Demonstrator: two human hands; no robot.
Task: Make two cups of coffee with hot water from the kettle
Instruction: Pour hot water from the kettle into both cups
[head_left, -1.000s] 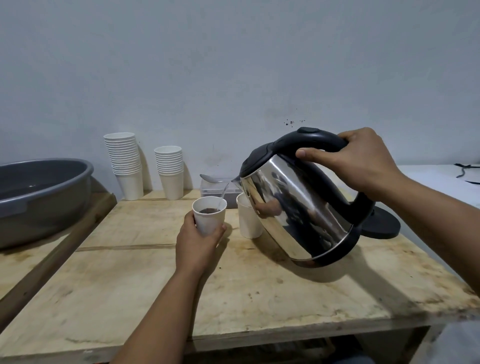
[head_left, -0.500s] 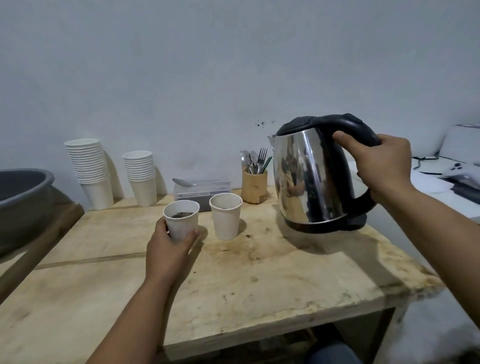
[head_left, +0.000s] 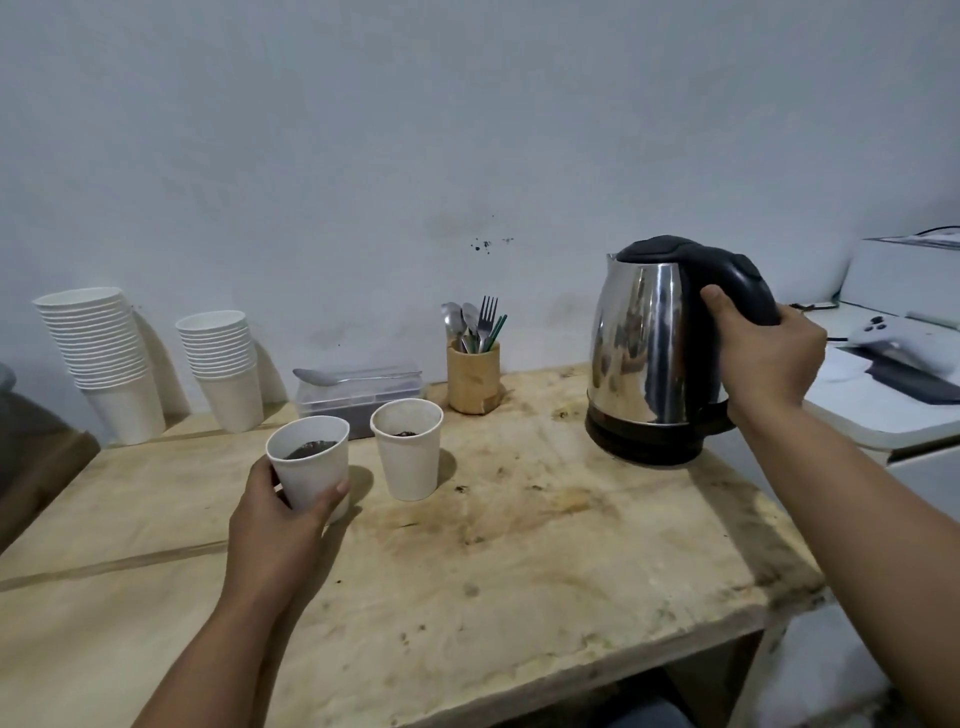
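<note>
Kettle (head_left: 647, 358) set back upright, spout left, right hand (head_left: 763, 358) gripping handle

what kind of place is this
Probably a makeshift drinks corner: a rough plywood table against a bare wall, two stacks of white paper cups, and a wooden holder of metal cutlery.

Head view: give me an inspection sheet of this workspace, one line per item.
Surface: wooden table, stained, dark specks.
Job's things: kettle upright on its base; held cup and second cup, dark contents in both.
Clutter: two cup stacks, spoon on plastic box, cutlery holder.
Grippers: left hand grips held cup; right hand grips the kettle handle.
Cables: one dark cable far right.
Surroundings: marked pale wall, white game controller.
</note>
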